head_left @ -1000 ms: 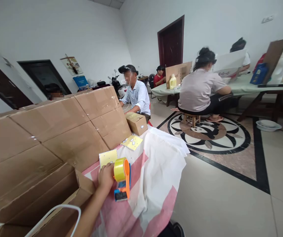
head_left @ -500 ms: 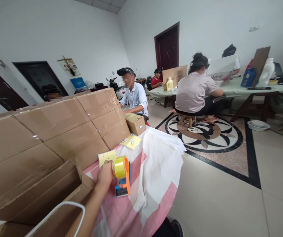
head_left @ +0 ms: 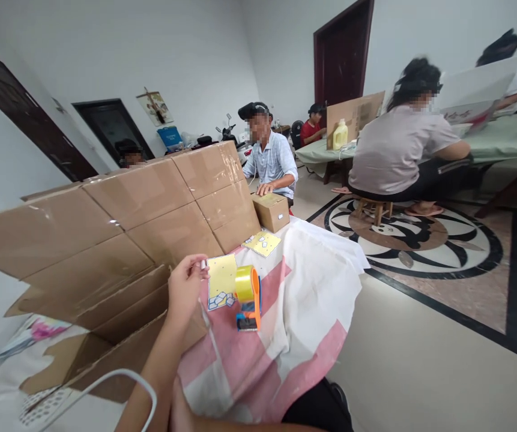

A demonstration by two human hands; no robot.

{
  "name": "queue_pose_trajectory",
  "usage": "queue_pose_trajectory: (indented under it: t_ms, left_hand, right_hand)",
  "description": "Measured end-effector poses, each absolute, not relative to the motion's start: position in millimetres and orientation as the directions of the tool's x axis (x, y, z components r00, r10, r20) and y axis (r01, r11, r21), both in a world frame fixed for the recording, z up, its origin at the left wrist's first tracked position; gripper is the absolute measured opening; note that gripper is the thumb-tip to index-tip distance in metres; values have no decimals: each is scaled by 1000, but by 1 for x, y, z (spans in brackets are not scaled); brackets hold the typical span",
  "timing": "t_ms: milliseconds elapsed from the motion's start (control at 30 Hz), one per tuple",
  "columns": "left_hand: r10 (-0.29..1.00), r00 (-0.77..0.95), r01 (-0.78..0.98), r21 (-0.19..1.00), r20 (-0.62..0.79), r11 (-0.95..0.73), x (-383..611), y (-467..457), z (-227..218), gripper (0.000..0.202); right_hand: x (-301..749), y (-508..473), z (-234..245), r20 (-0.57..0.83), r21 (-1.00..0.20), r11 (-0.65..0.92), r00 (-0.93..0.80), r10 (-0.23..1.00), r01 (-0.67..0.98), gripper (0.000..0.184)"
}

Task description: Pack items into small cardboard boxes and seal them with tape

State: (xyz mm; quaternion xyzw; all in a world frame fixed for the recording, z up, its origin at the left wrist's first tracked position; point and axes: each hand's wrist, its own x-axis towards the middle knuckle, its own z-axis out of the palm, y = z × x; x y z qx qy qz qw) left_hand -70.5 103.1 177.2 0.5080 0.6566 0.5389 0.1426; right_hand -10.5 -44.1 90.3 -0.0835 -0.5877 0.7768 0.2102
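My left hand (head_left: 188, 282) reaches over the cloth-covered table, its thumb and fingers pinched on a small white piece (head_left: 203, 264) at the left edge of a yellow card (head_left: 222, 275). Drawings of ice cubes run along the card's bottom. On the card's right side stands an orange and blue tape dispenser (head_left: 256, 300) with a roll of yellowish tape (head_left: 244, 283). Farther back lies a second yellow card (head_left: 262, 243) with white pieces on it. Skin of my right arm (head_left: 222, 423) shows at the bottom; the fingers of my right hand are hidden behind my left forearm.
Taped brown cartons (head_left: 163, 210) form a wall at left, with an open carton (head_left: 150, 330) before them. A white cable (head_left: 123, 372) curves in front. Across the table a co-worker's hand (head_left: 266, 189) rests on a small box (head_left: 276, 213). Other people sit at a green-covered table (head_left: 487, 144).
The view has turned left and down. My left hand has drawn back from the tape dispenser side to the card's left edge, where the small white piece now shows. A co-worker's hand is on the small box.
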Motion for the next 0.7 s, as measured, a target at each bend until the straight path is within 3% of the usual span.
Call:
queue_pose_trajectory:
  t_ms: [100, 200, 267, 333, 433, 500, 633, 700]
  left_hand:
    - [833, -423, 453, 879, 358, -148, -62, 93, 188, 37]
    - [835, -418, 391, 901, 358, -190, -55, 70, 202, 39]
    - [806, -445, 420, 886, 389, -195, -56, 45, 208, 40]
    - [738, -489, 516, 836, 465, -185, -64, 14, 208, 40]
    - [609, -479, 738, 666, 632, -111, -85, -35, 200, 32]
    - [563, -430, 833, 550, 705, -52, -97, -64, 193, 28]
    - [503, -338, 920, 392, 796, -2, -104, -103, 183, 28]
    - [474, -169, 983, 180, 864, 22, -101, -113, 180, 24]
  right_hand:
    - [-32, -48, 87, 41, -929, -320, -912, 409, -185, 39]
    - [-45, -45, 87, -62, -887, -449, -937, 343, -105, 56]
    - [-38, -37, 89, -89, -842, -528, -938, 334, -108, 45]
    - [-21, -23, 93, -38, -803, -540, -882, 470, -254, 27]
    - [10, 6, 105, 45, -754, -413, -667, 743, -511, 26]
    - [24, 21, 112, 134, -782, -245, -538, 832, -573, 27]
    - [32, 28, 120, 341, -865, 75, -472, 813, -496, 18]
    - [32, 23, 119, 396, -883, 151, -532, 749, -444, 21]
